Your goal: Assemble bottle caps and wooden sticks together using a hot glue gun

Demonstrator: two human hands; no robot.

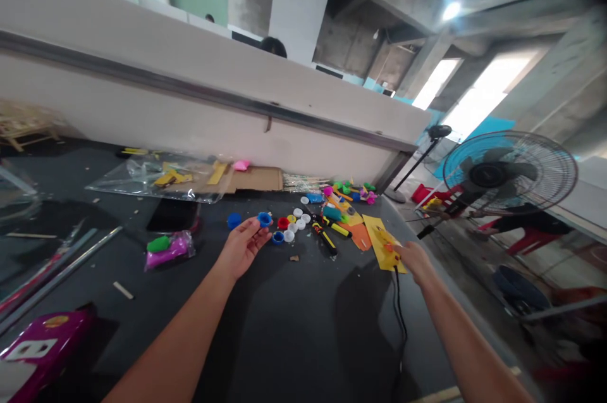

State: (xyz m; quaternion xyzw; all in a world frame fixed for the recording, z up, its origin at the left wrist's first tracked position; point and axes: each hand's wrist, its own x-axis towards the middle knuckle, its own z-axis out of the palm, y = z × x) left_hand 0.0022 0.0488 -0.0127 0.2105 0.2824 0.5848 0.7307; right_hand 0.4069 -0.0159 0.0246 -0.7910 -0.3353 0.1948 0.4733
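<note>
My left hand pinches a blue bottle cap between thumb and fingers, just above the dark table. Beyond it to the right, white, red and blue caps lie in a loose group, with a red cap and a white cap among them. Another blue cap sits left of my fingers. At the table's right side, my right hand is closed around a yellow glue gun with a black cord. The glue gun is over a yellow sheet, and my fingers partly hide it.
Black-and-yellow pliers lie between the caps and an orange sheet. A phone, a bag of purple and green clay and a purple case are on the left. A fan stands beyond the right edge.
</note>
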